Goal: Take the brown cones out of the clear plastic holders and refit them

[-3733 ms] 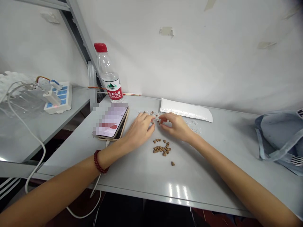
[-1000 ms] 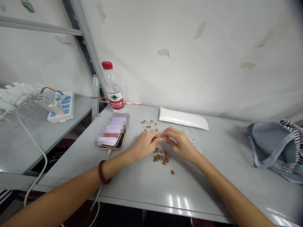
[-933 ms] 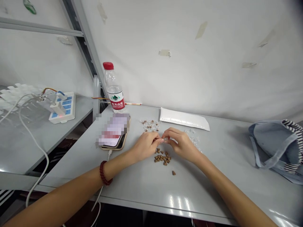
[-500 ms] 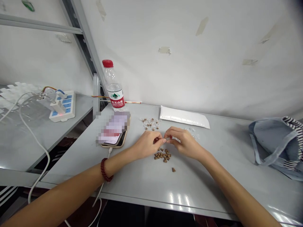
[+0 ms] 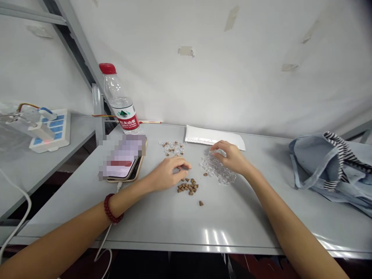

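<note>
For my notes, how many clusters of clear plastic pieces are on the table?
2. One cluster, with brown bits, lies beyond the left hand; the other cluster lies partly under the right hand, which may hide some.

A single camera, worn on the person's head, looks forward and down over the near edge of the desk (image 5: 162, 221), close enough that the forearms (image 5: 69, 234) run in from the lower corners and the hands (image 5: 166, 173) sit near the middle; its wide view takes in the wall (image 5: 247, 77) behind, a power strip (image 5: 59, 130) at left and a bag (image 5: 324, 164) at right
</note>
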The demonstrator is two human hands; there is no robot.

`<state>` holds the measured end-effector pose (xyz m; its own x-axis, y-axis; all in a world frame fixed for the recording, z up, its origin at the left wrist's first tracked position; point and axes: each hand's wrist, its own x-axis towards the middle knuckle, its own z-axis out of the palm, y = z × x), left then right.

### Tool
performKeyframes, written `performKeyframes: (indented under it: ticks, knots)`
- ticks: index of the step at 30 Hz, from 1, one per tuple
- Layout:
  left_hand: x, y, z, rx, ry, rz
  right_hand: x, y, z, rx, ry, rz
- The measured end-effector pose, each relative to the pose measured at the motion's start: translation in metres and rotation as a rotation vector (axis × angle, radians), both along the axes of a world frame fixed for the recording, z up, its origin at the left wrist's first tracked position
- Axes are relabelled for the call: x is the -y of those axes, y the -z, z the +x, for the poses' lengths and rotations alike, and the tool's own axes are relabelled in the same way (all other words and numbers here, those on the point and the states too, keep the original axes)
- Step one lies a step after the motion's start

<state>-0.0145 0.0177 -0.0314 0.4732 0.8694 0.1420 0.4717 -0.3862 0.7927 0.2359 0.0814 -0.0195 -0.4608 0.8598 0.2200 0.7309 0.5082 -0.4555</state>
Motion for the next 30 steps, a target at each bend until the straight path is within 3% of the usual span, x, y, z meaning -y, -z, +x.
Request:
performKeyframes:
  ticks: [6,10,16,20,24,30]
  knots:
    - [0.007,0.003,0.018,-0.1,0.219,0.111,-0.001,0.0,-0.004,0.079,-0.053,0.018]
    - [0.009,0.005,0.024,-0.221,0.343,0.202,-0.006,-0.008,-0.03,0.102,-0.078,0.149]
    - [0.011,0.004,0.023,-0.219,0.355,0.232,-0.014,-0.006,-0.078,0.147,-0.304,0.104]
    - [0.012,0.004,0.024,-0.196,0.387,0.289,-0.019,0.004,-0.096,0.315,-0.337,0.178]
    - [0.013,0.005,0.024,-0.206,0.413,0.306,-0.017,0.008,-0.101,0.467,-0.343,0.284]
    - [0.011,0.004,0.022,-0.081,0.409,0.255,-0.015,0.005,-0.088,0.439,-0.306,0.232]
